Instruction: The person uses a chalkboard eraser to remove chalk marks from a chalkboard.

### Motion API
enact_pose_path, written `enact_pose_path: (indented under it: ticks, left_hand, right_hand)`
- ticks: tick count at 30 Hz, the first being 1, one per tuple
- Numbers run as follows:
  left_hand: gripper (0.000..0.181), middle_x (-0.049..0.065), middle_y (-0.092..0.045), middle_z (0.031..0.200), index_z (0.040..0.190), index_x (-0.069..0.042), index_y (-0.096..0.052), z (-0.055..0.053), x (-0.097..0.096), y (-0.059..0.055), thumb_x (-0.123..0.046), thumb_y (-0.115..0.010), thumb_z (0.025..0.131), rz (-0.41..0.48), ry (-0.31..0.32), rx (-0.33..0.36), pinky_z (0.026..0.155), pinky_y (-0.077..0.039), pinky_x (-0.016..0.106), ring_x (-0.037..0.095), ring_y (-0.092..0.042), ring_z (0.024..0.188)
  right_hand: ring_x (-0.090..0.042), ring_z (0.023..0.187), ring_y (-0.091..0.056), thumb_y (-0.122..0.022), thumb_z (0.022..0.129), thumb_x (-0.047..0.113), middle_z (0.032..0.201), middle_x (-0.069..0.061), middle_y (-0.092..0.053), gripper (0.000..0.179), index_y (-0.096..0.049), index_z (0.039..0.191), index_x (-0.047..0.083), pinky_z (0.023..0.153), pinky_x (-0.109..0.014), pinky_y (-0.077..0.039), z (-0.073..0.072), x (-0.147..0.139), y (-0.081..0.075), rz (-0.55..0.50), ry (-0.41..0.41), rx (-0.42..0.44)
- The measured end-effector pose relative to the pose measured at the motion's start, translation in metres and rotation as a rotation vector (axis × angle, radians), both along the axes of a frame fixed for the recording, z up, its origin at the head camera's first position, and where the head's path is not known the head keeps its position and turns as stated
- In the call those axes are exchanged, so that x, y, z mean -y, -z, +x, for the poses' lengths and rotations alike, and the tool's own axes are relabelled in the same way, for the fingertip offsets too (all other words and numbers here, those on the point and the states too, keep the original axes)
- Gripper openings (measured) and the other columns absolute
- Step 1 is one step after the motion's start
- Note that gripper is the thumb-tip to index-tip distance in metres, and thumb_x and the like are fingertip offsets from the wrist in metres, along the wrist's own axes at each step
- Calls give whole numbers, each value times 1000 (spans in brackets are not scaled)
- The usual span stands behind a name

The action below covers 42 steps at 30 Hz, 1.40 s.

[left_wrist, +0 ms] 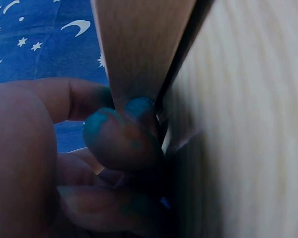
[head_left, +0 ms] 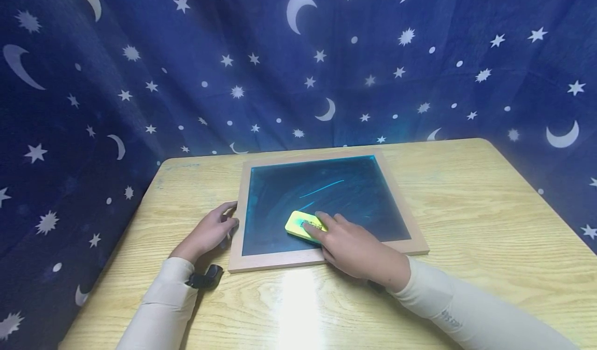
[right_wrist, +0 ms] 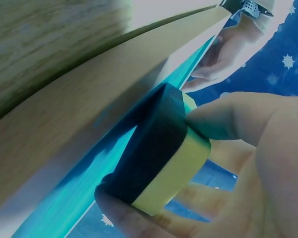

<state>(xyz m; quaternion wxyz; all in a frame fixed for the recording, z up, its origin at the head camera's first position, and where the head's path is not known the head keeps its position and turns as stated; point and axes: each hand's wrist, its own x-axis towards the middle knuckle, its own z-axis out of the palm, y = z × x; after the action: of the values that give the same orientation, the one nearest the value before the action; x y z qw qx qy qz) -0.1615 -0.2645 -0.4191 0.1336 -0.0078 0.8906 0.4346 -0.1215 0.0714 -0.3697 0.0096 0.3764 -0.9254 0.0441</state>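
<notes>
A small chalkboard (head_left: pixel 275 194) in a pale wooden frame (head_left: pixel 277 259) lies on the table, with two thin blue lines and smudges on its dark surface. Over its lower middle, my right hand (head_left: pixel 352 246) grips a yellow chalkboard eraser (head_left: pixel 295 223). The right wrist view shows the eraser's dark felt (right_wrist: pixel 151 144) tilted against the board, thumb on one side and fingers on the other. My left hand (head_left: pixel 212 233) holds the frame's left edge. Blue chalk dust coats its fingertips (left_wrist: pixel 102 126) in the left wrist view; its lower fingers are partly in shadow.
The wooden table (head_left: pixel 471 205) extends around the board on all sides. Behind it and along the left hangs a dark blue curtain (head_left: pixel 261 23) with moons and stars. A black wrist strap (head_left: pixel 205 277) sits on the left cuff, close to the board's corner.
</notes>
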Motion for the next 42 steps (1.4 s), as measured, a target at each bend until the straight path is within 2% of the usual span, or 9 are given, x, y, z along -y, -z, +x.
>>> enact_pose_path:
  ticks: [8, 19, 22, 28, 34, 42]
  left_hand:
    - [61, 4, -55, 75, 156, -7, -29, 0, -1, -1, -19, -47, 99, 6, -10, 8, 53, -49, 35, 18, -51, 55]
    - [63, 6, -58, 80, 157, -5, -28, 1, -1, -3, -20, -47, 99, -30, 0, 2, 54, -50, 35, 18, -53, 55]
    - [63, 6, -58, 81, 157, -5, -28, 1, -1, -3, -20, -47, 99, -27, 1, 6, 54, -50, 35, 18, -53, 54]
    - [62, 5, -58, 78, 157, -6, -27, 2, -1, -4, -20, -46, 100, -24, 1, 11, 54, -50, 35, 17, -52, 56]
    - [62, 6, -58, 78, 157, -5, -27, 3, 0, -4, -20, -46, 100, -28, -1, 7, 55, -50, 35, 18, -52, 58]
    - [62, 6, -59, 79, 157, -6, -28, 2, -2, -3, -21, -46, 100, -40, -1, 10, 55, -50, 35, 18, -54, 61]
  right_hand:
    - [-38, 104, -62, -58, 94, 12, 137, -23, -55, 54, -52, 147, 16, 69, -45, -59, -12, -6, 4, -17, 26, -47]
    - [-39, 101, -62, -63, 92, 12, 133, -26, -56, 55, -53, 146, 16, 70, -46, -58, -31, -28, 4, 2, 172, -18]
    - [-39, 98, -63, -63, 91, 11, 129, -27, -58, 55, -54, 145, 14, 70, -47, -58, -35, -36, 5, -8, 195, -36]
    - [-38, 87, -65, -67, 90, 12, 119, -29, -62, 53, -57, 142, 10, 75, -49, -58, -42, -54, 6, -11, 227, -88]
    - [-38, 83, -65, -67, 89, 12, 114, -30, -63, 51, -58, 139, 6, 76, -52, -58, -47, -66, 4, -13, 260, -99]
    - [-36, 78, -64, -68, 87, 11, 109, -27, -65, 49, -61, 136, 7, 74, -51, -57, -47, -74, 1, -13, 255, -135]
